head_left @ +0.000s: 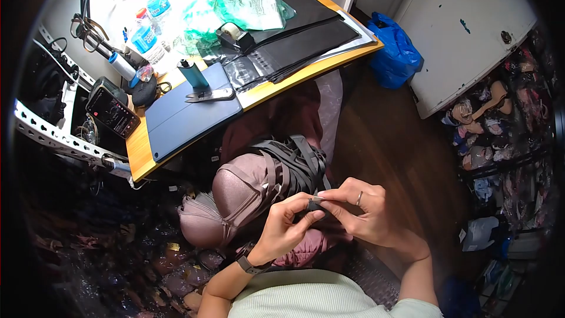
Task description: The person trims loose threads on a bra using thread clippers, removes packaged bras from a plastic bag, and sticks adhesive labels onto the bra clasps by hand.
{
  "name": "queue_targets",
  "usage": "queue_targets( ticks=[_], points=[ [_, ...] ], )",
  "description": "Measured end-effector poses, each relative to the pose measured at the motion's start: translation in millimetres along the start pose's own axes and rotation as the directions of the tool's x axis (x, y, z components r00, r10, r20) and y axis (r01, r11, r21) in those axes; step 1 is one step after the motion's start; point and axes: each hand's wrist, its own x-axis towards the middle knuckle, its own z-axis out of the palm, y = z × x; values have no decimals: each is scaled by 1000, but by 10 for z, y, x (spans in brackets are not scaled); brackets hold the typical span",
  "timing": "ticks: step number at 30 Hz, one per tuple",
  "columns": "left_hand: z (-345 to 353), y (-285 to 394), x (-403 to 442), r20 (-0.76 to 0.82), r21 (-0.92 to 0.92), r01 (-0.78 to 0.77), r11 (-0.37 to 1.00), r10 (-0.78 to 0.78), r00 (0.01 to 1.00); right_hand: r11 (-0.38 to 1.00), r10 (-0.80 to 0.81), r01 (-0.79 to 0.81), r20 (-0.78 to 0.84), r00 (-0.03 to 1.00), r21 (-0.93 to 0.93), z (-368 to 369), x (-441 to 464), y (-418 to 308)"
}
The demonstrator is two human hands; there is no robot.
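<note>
Both hands meet above my lap, pinching a small dark piece point(315, 205) between the fingertips. My left hand point(286, 228), with a watch on its wrist, is closed on the piece from the left. My right hand point(359, 209), with a ring on one finger, is closed on it from the right, and a thin light sliver shows between the fingers. Just behind the hands lie mauve bras point(238, 191) with moulded cups, and dark straps point(294, 162) are bundled beside them. A pink gathered cloth point(306, 251) shows below my hands.
The wooden desk point(259, 101) ahead holds a blue-grey tablet case point(188, 119), scissors point(212, 95), a teal bottle point(193, 75), a tape dispenser point(235, 35) and black plastic bags point(306, 44). A phone point(113, 112) leans at left. A blue bag point(393, 50) hangs by the desk's right end.
</note>
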Motion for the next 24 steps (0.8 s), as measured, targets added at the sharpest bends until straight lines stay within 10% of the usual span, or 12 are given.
queue_targets(
  ticks=[24],
  points=[
    [-41, -20, -3, 52, -88, 101, 991, -97, 994, 996, 45, -55, 142, 989, 67, -151, -39, 85]
  ],
)
